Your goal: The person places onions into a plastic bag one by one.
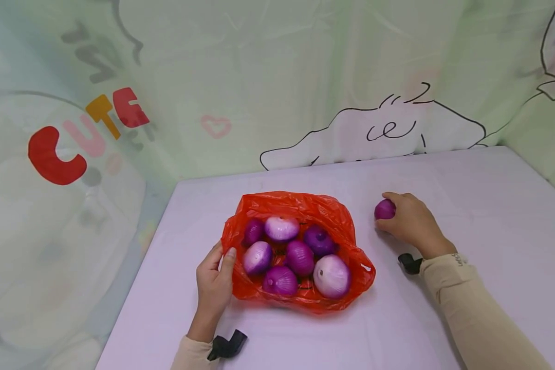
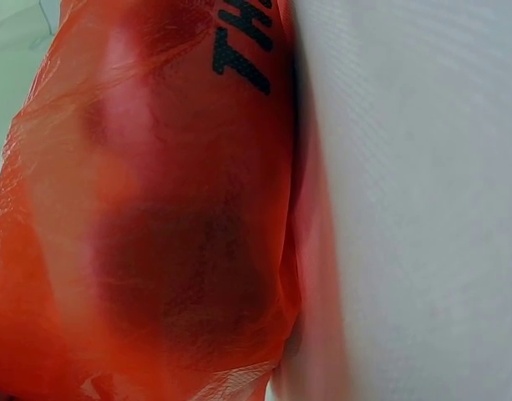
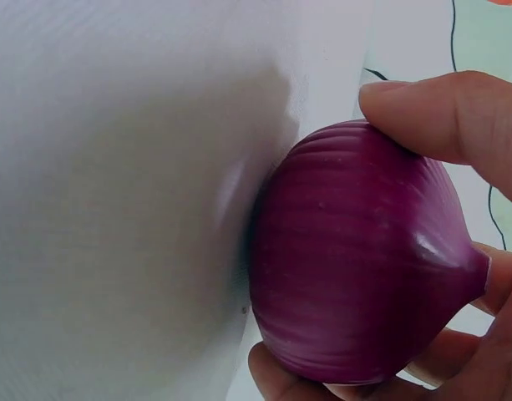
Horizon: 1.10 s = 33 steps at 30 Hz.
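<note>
A red plastic bag [image 1: 296,202] lies with its mouth spread wide, and several purple onions [image 1: 300,258] show inside it. At the bag's left edge my left hand [image 1: 216,280] grips the plastic, thumb on the inner side of the rim. The left wrist view is filled by the bag's outer wall [image 2: 180,167], with dark round shapes showing through. To the right of the bag, my right hand [image 1: 410,220] holds a single onion [image 3: 364,251] between thumb and fingers. That onion's side is right at the tabletop, its pointed end toward the palm.
The table [image 1: 504,226] wears a pale cloth. Printed curtains [image 1: 305,77] hang behind it and on both sides. Each wrist carries a small black device, one on the left sleeve [image 1: 227,345] and one on the right [image 1: 409,263].
</note>
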Tool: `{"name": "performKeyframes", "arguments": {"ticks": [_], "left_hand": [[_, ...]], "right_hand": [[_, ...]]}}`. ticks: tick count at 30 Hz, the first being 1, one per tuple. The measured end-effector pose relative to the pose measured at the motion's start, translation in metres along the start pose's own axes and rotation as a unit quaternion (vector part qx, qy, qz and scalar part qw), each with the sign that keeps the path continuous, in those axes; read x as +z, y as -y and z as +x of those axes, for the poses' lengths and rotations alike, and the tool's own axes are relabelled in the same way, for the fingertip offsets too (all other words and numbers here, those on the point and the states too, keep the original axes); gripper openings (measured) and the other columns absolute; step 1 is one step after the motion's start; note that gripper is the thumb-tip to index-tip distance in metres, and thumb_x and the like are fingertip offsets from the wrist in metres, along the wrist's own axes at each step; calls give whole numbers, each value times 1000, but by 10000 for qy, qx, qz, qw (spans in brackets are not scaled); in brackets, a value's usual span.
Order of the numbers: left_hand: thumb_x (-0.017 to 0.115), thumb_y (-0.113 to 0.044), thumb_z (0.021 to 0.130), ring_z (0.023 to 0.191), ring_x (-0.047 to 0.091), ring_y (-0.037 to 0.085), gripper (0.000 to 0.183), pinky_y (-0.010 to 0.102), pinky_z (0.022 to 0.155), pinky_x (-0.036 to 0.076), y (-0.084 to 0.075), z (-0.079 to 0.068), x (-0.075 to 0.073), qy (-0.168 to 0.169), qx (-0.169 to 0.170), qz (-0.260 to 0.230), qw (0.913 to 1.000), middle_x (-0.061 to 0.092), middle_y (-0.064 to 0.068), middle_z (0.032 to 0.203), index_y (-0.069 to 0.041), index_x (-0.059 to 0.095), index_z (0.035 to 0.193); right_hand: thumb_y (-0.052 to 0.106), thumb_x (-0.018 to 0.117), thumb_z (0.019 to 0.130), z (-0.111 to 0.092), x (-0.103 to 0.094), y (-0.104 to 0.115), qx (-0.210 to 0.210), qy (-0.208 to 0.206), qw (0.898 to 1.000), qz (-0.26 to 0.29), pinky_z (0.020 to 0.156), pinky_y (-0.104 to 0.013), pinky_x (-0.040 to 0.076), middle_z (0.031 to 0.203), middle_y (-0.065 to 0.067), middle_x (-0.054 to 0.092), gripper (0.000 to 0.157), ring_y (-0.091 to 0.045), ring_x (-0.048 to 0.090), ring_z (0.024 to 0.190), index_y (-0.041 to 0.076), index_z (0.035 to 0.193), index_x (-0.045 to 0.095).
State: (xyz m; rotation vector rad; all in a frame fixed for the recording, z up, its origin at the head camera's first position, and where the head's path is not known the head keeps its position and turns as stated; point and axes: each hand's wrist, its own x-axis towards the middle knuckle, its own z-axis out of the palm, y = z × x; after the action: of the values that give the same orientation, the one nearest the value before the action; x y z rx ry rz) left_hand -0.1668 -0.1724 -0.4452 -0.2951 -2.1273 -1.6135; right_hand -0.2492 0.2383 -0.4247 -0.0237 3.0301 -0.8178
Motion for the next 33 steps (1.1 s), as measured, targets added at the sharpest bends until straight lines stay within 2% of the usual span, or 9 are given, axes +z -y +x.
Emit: {"name": "performKeyframes", "arguments": {"ticks": [13, 33], "left_hand": [[61, -6, 104, 132, 61, 29, 33, 23, 104, 51, 0, 1, 0, 15, 36, 4, 10000, 66, 12, 140, 1, 67, 135], [61, -6, 104, 133, 61, 29, 33, 23, 104, 51, 0, 0, 0, 0, 19, -1, 10000, 66, 12, 140, 2, 67, 136]], "right_hand": [[22, 78, 88, -4, -11, 8, -200, -204, 9995, 125, 89, -69, 56, 134, -39, 47, 75, -58, 49, 116, -8, 149, 45], [23, 81, 88, -25, -41, 60, -828, -694, 9933, 418, 86, -69, 57, 140, -34, 51, 75, -55, 55, 113, -3, 151, 48]]}}
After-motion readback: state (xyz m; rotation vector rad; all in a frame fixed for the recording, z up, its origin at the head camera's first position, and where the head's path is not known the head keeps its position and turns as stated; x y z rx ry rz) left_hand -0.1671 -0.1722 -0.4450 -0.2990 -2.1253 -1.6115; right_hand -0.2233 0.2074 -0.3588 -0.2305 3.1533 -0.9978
